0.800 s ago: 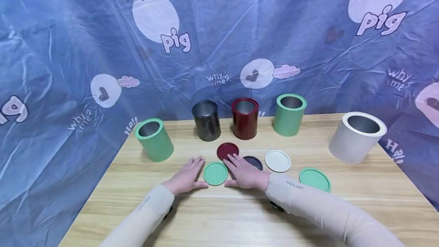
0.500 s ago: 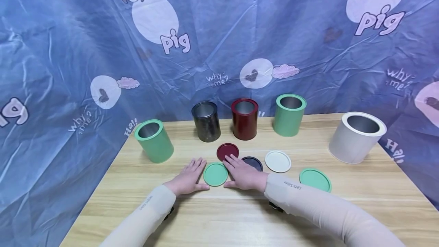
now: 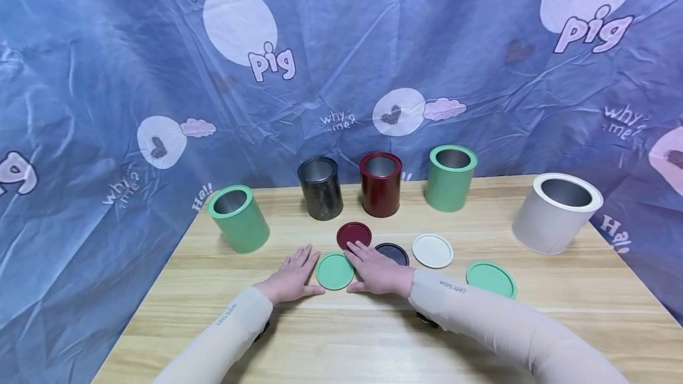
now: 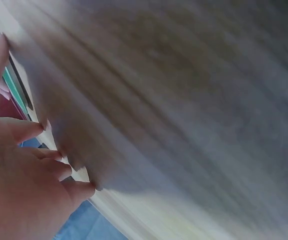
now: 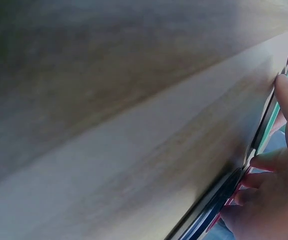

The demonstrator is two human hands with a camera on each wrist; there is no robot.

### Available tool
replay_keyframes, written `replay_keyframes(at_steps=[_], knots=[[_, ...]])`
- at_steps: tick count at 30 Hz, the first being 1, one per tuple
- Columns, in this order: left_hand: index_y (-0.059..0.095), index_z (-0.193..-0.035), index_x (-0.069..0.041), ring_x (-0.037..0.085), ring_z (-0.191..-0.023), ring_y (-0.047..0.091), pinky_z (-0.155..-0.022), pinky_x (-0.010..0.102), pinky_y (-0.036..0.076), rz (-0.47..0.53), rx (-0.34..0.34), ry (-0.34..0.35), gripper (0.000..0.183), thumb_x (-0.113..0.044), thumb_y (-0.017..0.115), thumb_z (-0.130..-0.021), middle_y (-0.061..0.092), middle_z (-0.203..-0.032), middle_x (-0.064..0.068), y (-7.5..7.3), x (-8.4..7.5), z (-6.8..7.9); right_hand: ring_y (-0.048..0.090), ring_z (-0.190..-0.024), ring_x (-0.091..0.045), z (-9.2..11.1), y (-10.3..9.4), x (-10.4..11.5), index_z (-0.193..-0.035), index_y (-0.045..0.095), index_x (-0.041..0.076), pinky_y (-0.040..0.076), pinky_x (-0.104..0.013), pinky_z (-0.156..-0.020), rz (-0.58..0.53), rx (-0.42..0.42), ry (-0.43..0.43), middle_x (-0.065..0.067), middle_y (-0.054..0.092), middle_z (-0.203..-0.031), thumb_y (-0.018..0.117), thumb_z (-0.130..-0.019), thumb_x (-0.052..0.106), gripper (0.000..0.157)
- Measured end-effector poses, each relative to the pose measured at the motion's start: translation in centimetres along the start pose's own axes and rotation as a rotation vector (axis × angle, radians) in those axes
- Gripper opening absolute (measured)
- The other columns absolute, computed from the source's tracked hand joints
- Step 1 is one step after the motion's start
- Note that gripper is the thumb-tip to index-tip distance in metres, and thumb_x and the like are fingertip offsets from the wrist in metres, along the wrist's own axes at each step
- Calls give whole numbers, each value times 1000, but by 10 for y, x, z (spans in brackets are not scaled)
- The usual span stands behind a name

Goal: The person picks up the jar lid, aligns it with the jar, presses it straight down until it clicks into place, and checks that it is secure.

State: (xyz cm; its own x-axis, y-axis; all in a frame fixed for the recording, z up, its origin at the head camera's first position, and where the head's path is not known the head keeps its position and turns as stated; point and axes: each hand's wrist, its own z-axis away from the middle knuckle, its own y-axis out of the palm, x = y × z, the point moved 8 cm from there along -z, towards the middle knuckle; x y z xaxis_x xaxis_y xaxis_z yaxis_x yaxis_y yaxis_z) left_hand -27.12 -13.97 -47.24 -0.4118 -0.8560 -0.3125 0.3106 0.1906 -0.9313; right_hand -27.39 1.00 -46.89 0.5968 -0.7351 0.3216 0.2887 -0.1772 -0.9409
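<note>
A round green lid (image 3: 335, 272) lies flat between the two hands in the head view. My left hand (image 3: 290, 277) rests beside its left edge, fingers spread and thumb pointing right; in the left wrist view the left hand (image 4: 26, 172) has its fingertips at the tabletop. On the other side lies my right hand (image 3: 380, 270), fingers extended, with fingertips by the lid's right edge and the lower edge of a dark red lid (image 3: 353, 235). Whether they touch either lid, I cannot tell. The right hand partly covers a black lid (image 3: 393, 252). Neither hand grips anything.
A white lid (image 3: 433, 250) and another green lid (image 3: 490, 278) lie to the right. Along the back stand uncovered tins: a green tin (image 3: 243, 228), a black tin (image 3: 324, 199), a dark red tin (image 3: 381, 195), a second green tin (image 3: 450, 189) and a white tin (image 3: 546, 224).
Both hands and all the lids stay nearly where they were. The right hand's fingertips have shifted very slightly left; the head view sways a little.
</note>
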Motion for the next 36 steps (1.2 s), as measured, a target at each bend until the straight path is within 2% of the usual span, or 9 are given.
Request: replay_keyframes(at_steps=[9,17,31,36], knots=[[34,-149,-1,40,-146,20,-112,65,24,-21,17,9,82,-47,65,-89,23,-158,21,-1,0,-4,23,-146,-37,-4,0,0,-146,36,-2,28,-50,-116,-9,-5,1,-20,28,-156,67,-88,44,80],[38,-146,1,42,-145,21,-111,67,25,-9,23,-31,82,-46,68,-86,26,-157,23,0,1,-3,25,-146,-35,-10,1,3,-144,40,-1,29,-51,-116,-15,-12,11,-19,31,-155,69,-86,45,80],[42,-143,3,46,-143,23,-108,71,24,35,30,-22,80,-42,72,-85,28,-154,26,0,-5,-4,30,-144,-37,-7,2,3,-141,43,-3,30,-52,-115,-26,-16,24,-21,35,-153,72,-84,44,79],[43,-143,4,46,-144,22,-109,71,23,47,28,-31,78,-40,72,-85,28,-154,27,-1,-6,-7,32,-143,-36,-8,-2,2,-140,45,-3,33,-51,-114,21,-33,20,-20,37,-152,71,-84,47,79]])
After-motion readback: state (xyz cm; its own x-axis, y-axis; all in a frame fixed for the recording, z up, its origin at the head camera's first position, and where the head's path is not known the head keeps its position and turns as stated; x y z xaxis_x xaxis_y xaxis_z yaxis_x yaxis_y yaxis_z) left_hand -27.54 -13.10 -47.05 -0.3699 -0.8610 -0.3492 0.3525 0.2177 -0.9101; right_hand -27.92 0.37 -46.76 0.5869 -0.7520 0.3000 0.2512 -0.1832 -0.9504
